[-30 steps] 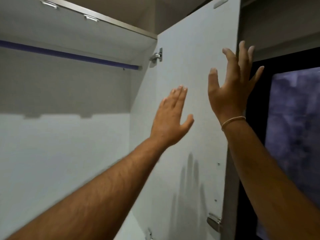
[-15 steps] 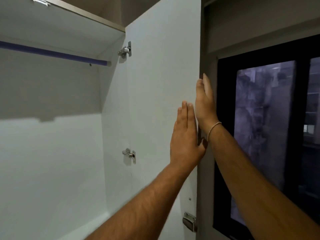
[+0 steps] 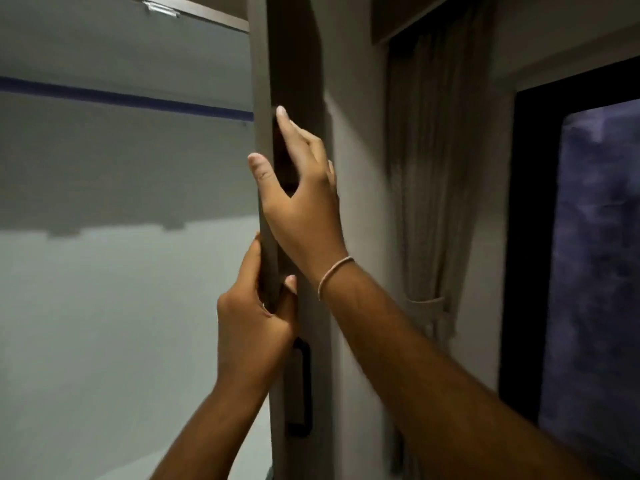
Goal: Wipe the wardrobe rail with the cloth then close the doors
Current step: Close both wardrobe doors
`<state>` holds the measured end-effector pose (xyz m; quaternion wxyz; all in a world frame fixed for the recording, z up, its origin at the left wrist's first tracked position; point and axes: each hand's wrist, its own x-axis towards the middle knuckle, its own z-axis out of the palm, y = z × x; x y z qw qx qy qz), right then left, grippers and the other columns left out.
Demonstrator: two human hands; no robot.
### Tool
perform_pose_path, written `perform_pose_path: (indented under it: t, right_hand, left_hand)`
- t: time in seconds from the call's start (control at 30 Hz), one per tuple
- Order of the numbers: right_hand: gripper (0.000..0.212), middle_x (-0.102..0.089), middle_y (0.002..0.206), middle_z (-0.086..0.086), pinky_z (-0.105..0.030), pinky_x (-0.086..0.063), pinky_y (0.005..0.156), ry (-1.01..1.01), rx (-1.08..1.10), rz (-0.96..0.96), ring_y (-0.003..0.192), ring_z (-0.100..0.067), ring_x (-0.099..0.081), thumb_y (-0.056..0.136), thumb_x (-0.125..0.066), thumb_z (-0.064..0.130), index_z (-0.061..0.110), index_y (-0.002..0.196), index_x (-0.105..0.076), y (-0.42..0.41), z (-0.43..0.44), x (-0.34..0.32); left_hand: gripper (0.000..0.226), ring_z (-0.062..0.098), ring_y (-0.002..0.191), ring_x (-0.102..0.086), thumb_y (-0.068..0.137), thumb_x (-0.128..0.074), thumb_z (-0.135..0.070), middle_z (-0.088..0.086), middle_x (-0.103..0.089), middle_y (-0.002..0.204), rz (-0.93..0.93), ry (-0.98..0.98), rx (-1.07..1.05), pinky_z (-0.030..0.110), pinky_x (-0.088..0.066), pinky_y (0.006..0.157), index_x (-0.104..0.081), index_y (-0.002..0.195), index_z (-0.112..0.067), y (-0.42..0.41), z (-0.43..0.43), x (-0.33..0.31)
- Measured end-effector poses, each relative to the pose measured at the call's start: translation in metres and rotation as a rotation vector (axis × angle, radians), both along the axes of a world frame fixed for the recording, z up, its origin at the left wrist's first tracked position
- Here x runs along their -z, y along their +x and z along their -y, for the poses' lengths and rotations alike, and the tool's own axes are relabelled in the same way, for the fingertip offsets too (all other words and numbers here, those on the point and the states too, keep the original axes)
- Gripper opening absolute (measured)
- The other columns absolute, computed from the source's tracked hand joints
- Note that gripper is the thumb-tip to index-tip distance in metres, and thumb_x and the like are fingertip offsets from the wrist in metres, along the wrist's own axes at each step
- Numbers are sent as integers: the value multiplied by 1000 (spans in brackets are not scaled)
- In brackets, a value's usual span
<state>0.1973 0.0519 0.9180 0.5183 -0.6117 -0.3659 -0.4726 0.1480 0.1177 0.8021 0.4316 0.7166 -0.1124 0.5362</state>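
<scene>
Door: right wardrobe door now seen edge-on in head view; 0.5 s ago its white inner face was broad to the camera, so it has swung partway toward shut.
Left hand: left hand clasps the door's front edge low down, fingers on the inner side, thumb on the outer side; 0.5 s ago it lay flat on the inner face.
Right hand: right hand higher on the same edge, thumb across the edge, fingers spread flat on the dark outer face; grasping the door, not released.
Rail: purple wardrobe rail runs across the upper interior, still exposed left of the door edge, well apart from both hands.
Cloth: not in view, neither hand holds 1.
Handle: dark recessed handle on the outer face, just below the left hand, untouched.
Surroundings: curtain and dark window to the right, clear of the door's path.
Meaning: wiping looks finished, closing step under way; interior still open, so the door is not yet shut.
Next: likely keep swinging it leftward, and pull the left fingers off the inner side before it meets the frame, or they get pinched.
Other door: not visible, cannot tell its state.
</scene>
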Motion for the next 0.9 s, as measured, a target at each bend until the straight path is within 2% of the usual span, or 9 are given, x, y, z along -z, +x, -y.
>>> perform_pose_path:
  t: [0.03,0.13,0.23,0.4,0.57,0.63,0.7,0.8,0.9]
  right_hand:
    - [64,-52,157,-1,-42,-50,115,-24,36,15,142,-23,-48,104,-67,38,26,163,-44,2,-16,0]
    - [68,-49,156,-2,-45,-61,99,-140,123,44,136,-24,-49,100,-69,43,30,162,-45,9,-78,0]
    - [67,-46,160,-8,-49,-63,91,-232,286,44,131,-29,-50,102,-65,44,26,162,-43,19,-131,3]
    - [66,-46,159,-12,-45,-62,91,-242,398,38,127,-31,-52,103,-62,45,23,163,-42,35,-168,3]
    - [69,-45,160,-10,-51,-56,91,-233,377,32,126,-36,-52,100,-65,45,26,161,-42,42,-172,2]
    - [67,-45,161,-8,-55,-51,97,-191,307,-13,129,-39,-51,97,-66,44,30,159,-45,39,-171,2]
    - [62,-45,158,-7,-58,-44,104,-113,198,-83,133,-40,-48,96,-65,43,32,155,-50,31,-169,0]
    - [51,-45,153,-9,-56,-37,108,-20,26,-74,135,-35,-47,99,-60,43,30,148,-56,-7,-172,-1]
    - [46,-46,153,-5,-53,-37,108,-4,-149,31,135,-29,-48,100,-60,44,33,145,-58,-63,-185,-4]
  left_hand:
    - [63,-11,121,-64,97,-77,-17,-18,-67,139,-45,-40,-24,19,-51,107,-52,155,-24,-3,-18,-1]
    - [44,11,106,-75,99,-74,-15,-11,-77,118,-185,-164,-104,38,-65,93,-63,139,-27,-2,-83,-4]
    - [41,20,105,-74,99,-75,-17,-1,-76,118,-286,-207,-104,46,-67,85,-64,138,-26,7,-135,-11]
    - [45,18,114,-69,100,-74,-22,0,-72,128,-338,-199,-101,37,-67,86,-59,143,-26,28,-170,-12]
    - [35,24,92,-75,97,-75,-10,8,-78,106,-406,-212,-116,25,-62,68,-64,129,-18,28,-170,-18]
    - [48,24,99,-76,94,-70,-6,11,-79,115,-434,-162,-183,28,-64,78,-64,140,-18,11,-169,-21]
    - [57,14,114,-72,95,-61,-9,3,-75,129,-361,-70,-310,31,-59,99,-59,149,-27,-21,-169,-22]
    - [53,9,138,-56,102,-58,-13,-4,-65,148,-99,126,-633,30,-44,118,-55,153,-27,-101,-164,-21]
    - [54,22,148,-50,96,-65,-4,4,-61,152,243,303,-971,46,-40,122,-60,148,-15,-183,-161,-13]
